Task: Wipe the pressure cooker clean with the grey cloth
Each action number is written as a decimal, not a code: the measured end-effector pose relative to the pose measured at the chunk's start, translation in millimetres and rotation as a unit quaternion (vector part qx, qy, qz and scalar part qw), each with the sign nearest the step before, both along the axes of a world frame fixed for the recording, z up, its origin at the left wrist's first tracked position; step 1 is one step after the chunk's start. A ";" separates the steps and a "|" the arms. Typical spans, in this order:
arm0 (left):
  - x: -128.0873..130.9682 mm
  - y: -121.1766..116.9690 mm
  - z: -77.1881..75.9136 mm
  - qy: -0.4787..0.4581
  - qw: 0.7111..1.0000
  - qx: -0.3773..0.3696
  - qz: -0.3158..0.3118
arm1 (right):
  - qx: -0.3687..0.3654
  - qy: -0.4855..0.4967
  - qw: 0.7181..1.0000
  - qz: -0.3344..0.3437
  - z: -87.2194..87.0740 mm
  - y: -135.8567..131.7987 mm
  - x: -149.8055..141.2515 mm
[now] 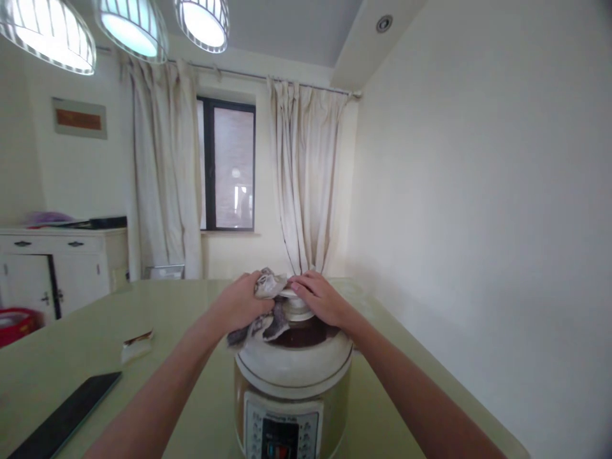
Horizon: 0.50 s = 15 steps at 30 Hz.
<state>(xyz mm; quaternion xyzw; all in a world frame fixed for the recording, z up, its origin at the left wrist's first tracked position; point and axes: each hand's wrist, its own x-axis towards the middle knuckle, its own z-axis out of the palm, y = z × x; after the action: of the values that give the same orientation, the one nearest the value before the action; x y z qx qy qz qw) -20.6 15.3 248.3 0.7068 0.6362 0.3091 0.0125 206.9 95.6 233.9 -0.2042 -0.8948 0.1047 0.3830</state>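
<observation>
A round electric pressure cooker point(294, 370) with a white lid and a front control panel point(283, 433) stands on the table before me. My left hand point(246, 299) is closed on a crumpled, dark-and-white patterned cloth point(275, 325), held against the left side of the lid's knob point(296, 309). Part of the cloth hangs down onto the lid. My right hand point(318, 296) rests on the top right of the knob, its fingers curled over it. The tips of the left fingers are hidden by the cloth.
The pale green table point(191, 296) reaches toward the curtains. On its left lie a long dark flat object point(67, 414) and a small whitish packet point(137, 346). A white cabinet point(105, 248) and a red basin point(19, 325) stand beyond on the left; a bare wall point(478, 191) rises on the right.
</observation>
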 end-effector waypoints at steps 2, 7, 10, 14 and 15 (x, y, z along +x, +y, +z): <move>-2.1 27.0 5.3 -0.032 0.999 -0.022 0.006 | 0.004 0.005 1.000 -0.018 -1.5 -0.1 1.5; -0.6 56.3 13.7 -0.040 0.998 -0.038 0.034 | -0.008 -0.010 0.999 -0.029 -3.0 -1.0 2.6; -1.0 41.2 12.5 -0.029 0.999 -0.029 0.027 | -0.013 -0.010 0.999 -0.037 -3.7 0.3 2.5; 0.9 -9.8 3.3 0.026 0.999 0.025 0.026 | -0.003 0.008 0.999 -0.043 -5.4 5.1 1.2; 3.4 -25.3 0.5 0.041 0.998 0.041 0.025 | 0.002 0.012 0.999 -0.039 -5.7 6.4 0.6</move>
<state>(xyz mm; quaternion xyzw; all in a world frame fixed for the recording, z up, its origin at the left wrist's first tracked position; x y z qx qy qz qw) -17.3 -10.0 248.8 0.7027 0.6405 0.3057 -0.0503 207.5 102.0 228.2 -0.2373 -0.8816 0.0907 0.3978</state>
